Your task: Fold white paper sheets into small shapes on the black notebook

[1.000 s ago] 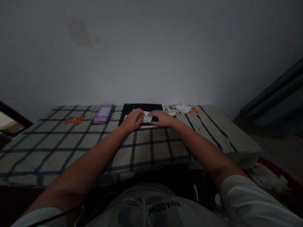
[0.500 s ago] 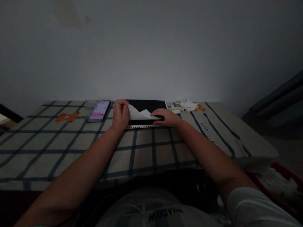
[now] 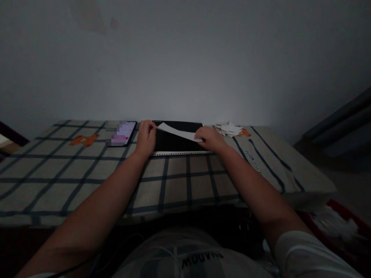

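A narrow white piece of paper (image 3: 178,133) stretches between my two hands, slanting down to the right. My left hand (image 3: 146,136) pinches its left end. At the other end, my right hand (image 3: 211,138) has its fingers closed on the paper. Beneath it, a black sheet (image 3: 179,146) with a row of holes along its white near edge lies on the checked tablecloth. Both hands are close above the sides of this sheet. Whether they also touch it I cannot tell.
Left of the sheet lies a phone (image 3: 121,134) with a lit screen. A pile of white paper scraps (image 3: 230,129) sits just beyond my right hand. The tablecloth (image 3: 174,185) hangs over the table's front edge. Behind rises a plain wall (image 3: 185,69).
The white paper has gone from bunched up over the black sheet to a flatter, stretched strip. My right hand has shifted a little to the right; my left hand has barely moved.
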A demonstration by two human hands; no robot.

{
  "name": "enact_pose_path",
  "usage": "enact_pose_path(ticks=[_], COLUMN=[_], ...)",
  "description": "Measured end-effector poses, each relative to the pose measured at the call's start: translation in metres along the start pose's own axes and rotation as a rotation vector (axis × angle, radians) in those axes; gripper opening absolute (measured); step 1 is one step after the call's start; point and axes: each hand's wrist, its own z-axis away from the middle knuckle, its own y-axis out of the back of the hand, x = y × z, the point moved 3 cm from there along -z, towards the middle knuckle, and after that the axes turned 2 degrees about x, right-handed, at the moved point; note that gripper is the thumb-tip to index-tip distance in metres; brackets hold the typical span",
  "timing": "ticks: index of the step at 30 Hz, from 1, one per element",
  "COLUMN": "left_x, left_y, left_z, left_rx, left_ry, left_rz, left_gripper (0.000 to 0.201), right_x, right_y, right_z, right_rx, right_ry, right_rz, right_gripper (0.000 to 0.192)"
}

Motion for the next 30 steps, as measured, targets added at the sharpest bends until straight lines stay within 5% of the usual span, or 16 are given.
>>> enact_pose_path(ticks=[6, 10, 17, 19, 24, 27, 30], left_x=[-0.021, -0.014, 0.003, 0.011, 0.032, 0.035, 0.031], left_y=[-0.009, -0.011, 0.001, -0.001, -0.018, -0.022, -0.025], left_z=[0.002, 0.004, 0.000, 0.001, 0.016, 0.019, 0.020], left_rx=[-0.054, -0.084, 0.061, -0.043, -0.600, -0.626, -0.532], left_ry=[0.310, 0.224, 0.072, 0.069, 0.030, 0.147, 0.434], left_rz=[0.010, -0.006, -0.017, -0.024, 0.052, 0.101, 0.274], left_gripper=[0.009, 0.017, 0.021, 0.013, 0.024, 0.030, 0.043], right_x=[-0.011, -0.012, -0.013, -0.014, -0.015, -0.016, -0.019], right_y=[-0.017, -0.024, -0.022, -0.022, -0.020, -0.020, -0.019], right_z=[0.001, 0.000, -0.001, -0.001, -0.003, -0.003, -0.005], right_rx=[-0.191, -0.248, -0.201, -0.182, -0.029, 0.020, 0.079], right_ry=[0.030, -0.002, -0.087, -0.141, -0.346, -0.493, -0.583], right_rz=[-0.158, -0.135, -0.192, -0.245, -0.473, -0.655, -0.818], right_gripper=[0.024, 0.037, 0.042, 0.044, 0.037, 0.038, 0.042])
